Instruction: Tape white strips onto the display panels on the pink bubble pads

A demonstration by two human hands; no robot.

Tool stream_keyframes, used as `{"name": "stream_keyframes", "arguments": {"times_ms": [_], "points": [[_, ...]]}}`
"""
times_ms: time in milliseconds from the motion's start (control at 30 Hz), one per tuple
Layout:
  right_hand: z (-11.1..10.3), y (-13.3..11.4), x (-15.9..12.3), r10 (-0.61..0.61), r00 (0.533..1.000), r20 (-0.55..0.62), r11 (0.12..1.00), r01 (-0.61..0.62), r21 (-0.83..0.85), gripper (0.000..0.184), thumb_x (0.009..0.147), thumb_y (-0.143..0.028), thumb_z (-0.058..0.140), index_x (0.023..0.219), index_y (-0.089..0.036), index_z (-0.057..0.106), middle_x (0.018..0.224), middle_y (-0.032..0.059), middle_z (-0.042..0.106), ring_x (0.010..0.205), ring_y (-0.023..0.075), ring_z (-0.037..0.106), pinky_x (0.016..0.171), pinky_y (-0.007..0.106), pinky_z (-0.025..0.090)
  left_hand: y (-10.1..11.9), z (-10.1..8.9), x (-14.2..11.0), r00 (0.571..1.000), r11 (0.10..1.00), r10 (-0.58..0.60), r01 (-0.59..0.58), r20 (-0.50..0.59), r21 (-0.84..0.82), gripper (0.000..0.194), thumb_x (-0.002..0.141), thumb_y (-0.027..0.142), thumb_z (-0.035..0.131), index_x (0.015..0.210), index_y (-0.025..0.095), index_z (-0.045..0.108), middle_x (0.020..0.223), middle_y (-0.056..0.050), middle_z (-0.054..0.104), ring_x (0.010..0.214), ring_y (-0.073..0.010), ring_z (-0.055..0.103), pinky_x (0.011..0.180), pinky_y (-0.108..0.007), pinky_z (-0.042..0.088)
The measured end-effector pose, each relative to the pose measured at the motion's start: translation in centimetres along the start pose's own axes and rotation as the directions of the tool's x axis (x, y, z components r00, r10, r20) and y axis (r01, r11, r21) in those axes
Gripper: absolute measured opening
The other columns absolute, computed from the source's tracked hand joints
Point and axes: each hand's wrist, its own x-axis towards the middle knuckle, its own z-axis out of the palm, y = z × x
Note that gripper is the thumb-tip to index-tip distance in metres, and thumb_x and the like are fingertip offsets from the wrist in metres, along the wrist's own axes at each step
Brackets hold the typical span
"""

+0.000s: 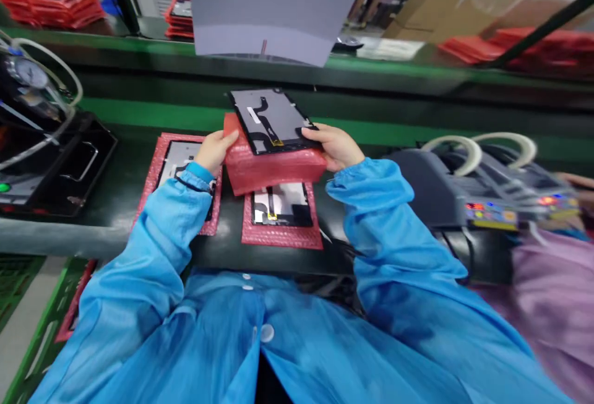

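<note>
Presently both hands are grasping things, raised over the tabletop (278, 260). The left hand (214, 151) pinches the left edge of a translucent red bubble-wrap pouch (273, 170), thumb on top. The right hand (341, 145) grips the near right corner of a thin, rectangular black-edged panel with a grey back (285, 118), its thumb on that corner and its other fingers beside the pouch's right end. That panel lies tilted over the pouch, its far end reaching past the pouch; a black ribbon cable (266, 120) runs down its back to a small yellow-edged connector (277, 142).

Just below, a second panel (297, 197) rests on a pinkish-red bubble-wrap sheet (283, 238), partly covered by the raised pouch. Left of it, another panel (174, 155) on red bubble wrap (151, 178) is partly hidden by the left forearm.

Farther out, a dark machine with a round dial gauge (30, 74) stands at the left, and grey machines with lit displays (492, 213) at the right, near a co-worker's pink sleeve (552, 280). Red-wrapped stacks (51, 5) sit on the shelf beyond.
</note>
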Motion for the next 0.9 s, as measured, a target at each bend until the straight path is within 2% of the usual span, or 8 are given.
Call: {"name": "stream_keyframes", "arguments": {"times_ms": [100, 233, 300, 400, 500, 567, 733, 900], "points": [[-2.6, 2.1, -3.6, 0.014, 0.996, -0.084, 0.999, -0.016, -0.029, 0.007, 0.07, -0.02, 0.066, 0.076, -0.016, 0.064, 0.066, 0.0022, 0.068, 0.071, 0.0183, 0.066, 0.072, 0.032, 0.055, -1.8, 3.2, -1.8, 0.993, 0.993, -0.094, 0.088, 0.074, 0.078, 0.019, 0.077, 0.026, 0.056, 0.086, 0.01, 0.062, 0.078, -0.004, 0.069, 0.077, -0.017, 0.064, 0.076, -0.031, 0.051], [-4.5, 5.5, -5.8, 0.082, 0.983, -0.167, 0.962, -0.121, -0.245, 0.016, 0.075, -0.03, 0.062, 0.066, -0.017, 0.058, 0.059, 0.0014, 0.064, 0.065, 0.0165, 0.063, 0.066, 0.028, 0.05, -2.8, 5.1, -4.6, 0.99, 0.779, -0.141, 0.097, 0.023, 0.619, 0.013, 0.078, 0.019, 0.051, 0.075, 0.012, 0.062, 0.081, -0.008, 0.068, 0.082, -0.0203, 0.064, 0.079, -0.03, 0.048], [-5.1, 6.8, -6.4, 0.082, 0.968, -0.238, 0.852, -0.192, -0.487, 0.02, 0.078, -0.033, 0.06, 0.066, -0.018, 0.055, 0.057, 0.0006, 0.061, 0.062, 0.0153, 0.06, 0.063, 0.026, 0.046, -2.6, 5.5, -5.7, 0.988, 0.62, -0.153, 0.082, 0.018, 0.781, 0.013, 0.079, 0.021, 0.053, 0.076, 0.013, 0.063, 0.084, -0.012, 0.069, 0.088, -0.0244, 0.064, 0.082, -0.033, 0.046], [-5.6, 7.9, -6.9, 0.017, 0.954, -0.3, 0.556, -0.258, -0.79, 0.021, 0.077, -0.036, 0.06, 0.069, -0.019, 0.051, 0.063, 0.0016, 0.06, 0.064, 0.0156, 0.058, 0.063, 0.026, 0.042, -2.4, 6.0, -7.1, 0.985, 0.439, -0.173, 0.097, -0.022, 0.893, 0.023, 0.084, 0.025, 0.05, 0.098, 0.012, 0.063, 0.097, -0.017, 0.068, 0.096, -0.0288, 0.064, 0.084, -0.036, 0.046], [-5.8, 7.8, -6.9, -0.039, 0.959, -0.282, 0.402, -0.243, -0.883, 0.023, 0.076, -0.038, 0.061, 0.069, -0.02, 0.05, 0.073, 0.0054, 0.062, 0.073, 0.0184, 0.059, 0.066, 0.027, 0.042, -2.6, 6.5, -8.1, 0.979, 0.385, -0.169, 0.169, -0.11, 0.908, 0.044, 0.087, 0.027, 0.045, 0.129, 0.014, 0.044, 0.105, -0.018, 0.067, 0.097, -0.0297, 0.065, 0.081, -0.037, 0.047], [-5.7, 7.2, -6.8, -0.096, 0.956, -0.277, 0.464, -0.203, -0.862, 0.02, 0.077, -0.036, 0.06, 0.071, -0.02, 0.05, 0.072, 0.0044, 0.06, 0.071, 0.0177, 0.058, 0.064, 0.027, 0.042, -2.8, 6.7, -8.5, 0.979, 0.403, -0.158, 0.183, -0.129, 0.897, 0.051, 0.087, 0.027, 0.043, 0.136, 0.015, 0.034, 0.103, -0.016, 0.068, 0.095, -0.0293, 0.066, 0.08, -0.037, 0.047], [-4.9, 4.8, -7.2, -0.081, 0.924, -0.373, 0.844, -0.136, -0.519, 0.014, 0.082, -0.03, 0.052, 0.074, -0.022, 0.044, 0.047, -0.0078, 0.04, 0.038, 0.0083, 0.04, 0.04, 0.02, 0.032, -2.8, 6.8, -8.5, 0.981, 0.446, -0.143, 0.181, -0.13, 0.876, 0.046, 0.087, 0.026, 0.041, 0.132, 0.015, 0.037, 0.099, -0.017, 0.068, 0.094, -0.0313, 0.065, 0.08, -0.039, 0.047], [-4.5, 5.2, -10.6, -0.04, 0.901, -0.433, 0.964, -0.079, -0.253, 0.024, 0.079, -0.04, 0.057, 0.074, -0.023, 0.042, 0.042, -0.0104, 0.037, 0.03, 0.0056, 0.032, 0.03, 0.017, 0.02, -2.8, 7.0, -8.1, 0.98, 0.476, -0.142, 0.192, -0.14, 0.858, 0.044, 0.086, 0.026, 0.041, 0.128, 0.015, 0.04, 0.1, -0.018, 0.068, 0.094, -0.0313, 0.065, 0.08, -0.04, 0.046]]}}
